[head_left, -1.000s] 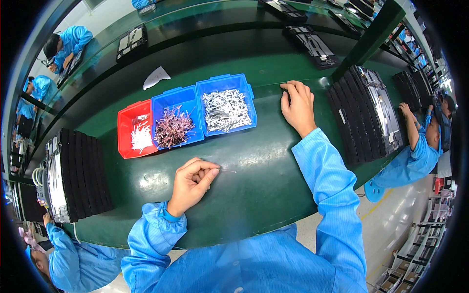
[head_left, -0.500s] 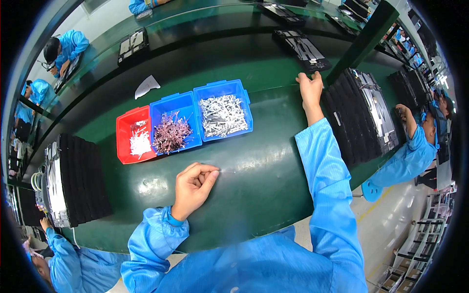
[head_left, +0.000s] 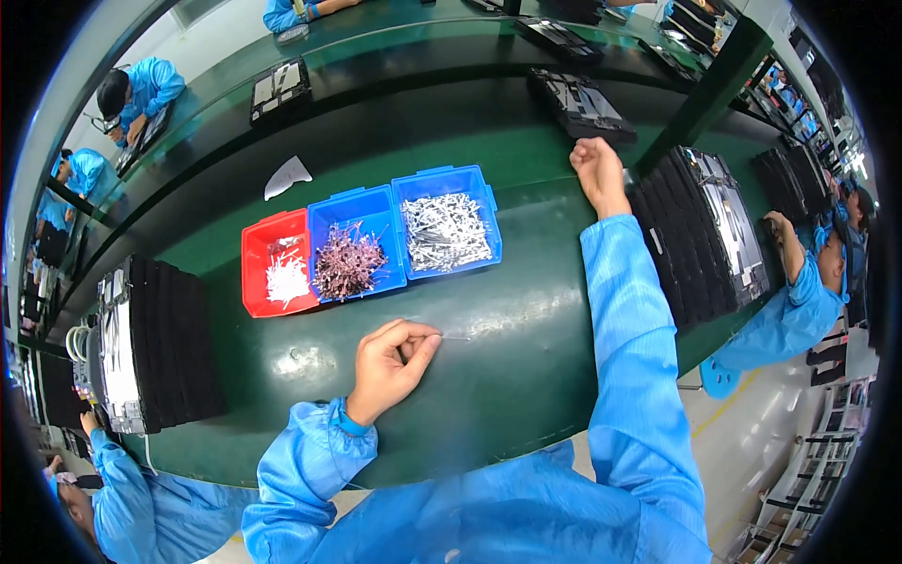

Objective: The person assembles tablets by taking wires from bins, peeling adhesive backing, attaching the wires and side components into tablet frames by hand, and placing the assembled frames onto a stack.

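Observation:
My left hand (head_left: pixel 393 365) is over the near middle of the green table, with thumb and forefinger pinched on a thin pale strand (head_left: pixel 457 338) pointing right. My right hand (head_left: pixel 599 174) reaches far right, its fingers curled just below the near edge of a black tray (head_left: pixel 611 130) holding a flat device with grey panels. Whether those fingers touch the tray or hold anything is hidden. Between my hands and the far shelf stand a red bin (head_left: pixel 256 296) of small white pieces, a blue bin (head_left: pixel 324 211) of brownish-pink wired parts, and another blue bin (head_left: pixel 423 180) of white-and-black parts.
Tall stacks of black trays stand at left (head_left: pixel 174 348) and right (head_left: pixel 681 244), with devices on their outer faces. A green post (head_left: pixel 714 89) rises beside the right stack. A white paper scrap (head_left: pixel 287 177) lies behind the bins. Several people in blue work around the line.
My right hand's fingers have curled closed; before, they were spread at the tray's edge. My left hand keeps its pinch on the strand. The whole view has shifted slightly.

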A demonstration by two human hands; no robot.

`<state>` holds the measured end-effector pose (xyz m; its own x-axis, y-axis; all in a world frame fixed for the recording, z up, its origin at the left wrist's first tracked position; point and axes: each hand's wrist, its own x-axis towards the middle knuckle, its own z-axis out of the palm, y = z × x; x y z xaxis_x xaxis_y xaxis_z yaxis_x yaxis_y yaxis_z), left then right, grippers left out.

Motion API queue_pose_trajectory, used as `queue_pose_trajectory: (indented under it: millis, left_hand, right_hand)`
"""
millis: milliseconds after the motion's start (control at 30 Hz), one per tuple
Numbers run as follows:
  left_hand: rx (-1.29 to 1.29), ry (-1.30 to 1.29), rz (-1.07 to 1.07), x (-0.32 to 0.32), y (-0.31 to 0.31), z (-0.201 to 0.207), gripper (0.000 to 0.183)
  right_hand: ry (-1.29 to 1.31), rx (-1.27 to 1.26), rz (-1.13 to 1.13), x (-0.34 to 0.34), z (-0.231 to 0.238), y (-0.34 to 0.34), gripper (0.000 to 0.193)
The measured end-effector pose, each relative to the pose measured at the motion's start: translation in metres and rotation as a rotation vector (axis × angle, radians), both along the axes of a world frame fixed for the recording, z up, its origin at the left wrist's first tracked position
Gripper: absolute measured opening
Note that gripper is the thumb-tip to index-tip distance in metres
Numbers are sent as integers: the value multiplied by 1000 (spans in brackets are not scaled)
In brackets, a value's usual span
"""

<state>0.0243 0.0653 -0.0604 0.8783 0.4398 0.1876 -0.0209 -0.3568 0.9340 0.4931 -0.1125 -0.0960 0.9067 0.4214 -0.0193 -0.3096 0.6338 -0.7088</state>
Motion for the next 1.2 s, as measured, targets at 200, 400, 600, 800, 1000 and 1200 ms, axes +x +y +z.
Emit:
queue_pose_trajectory:
  millis: [200, 400, 600, 800, 1000, 1200]
  left_hand:
    - [-110, -19, -8, -2, -1, -2, 6]
    - [-298, 24, -2, -11, 2, 2, 6]
    - [-551, 68, -53, -11, -6, 7, 7]
    - [-418, -13, -157, -8, -35, 4, 8]
    - [-336, -9, -214, 2, -71, 9, 14]
    - [-293, -67, -196, 4, -96, 3, 13]
  right_hand:
    - [16, -164, 275, -135, 30, -16, 29]
    - [242, -133, 379, -280, 38, -80, 26]
    - [457, -169, 511, -399, 49, -154, 46]
    - [253, -554, 1218, -413, 123, -161, 56]
    - [-1077, -1283, -66, -322, 117, -129, 55]
    - [-1086, -1567, -77, -265, 66, -91, 52]
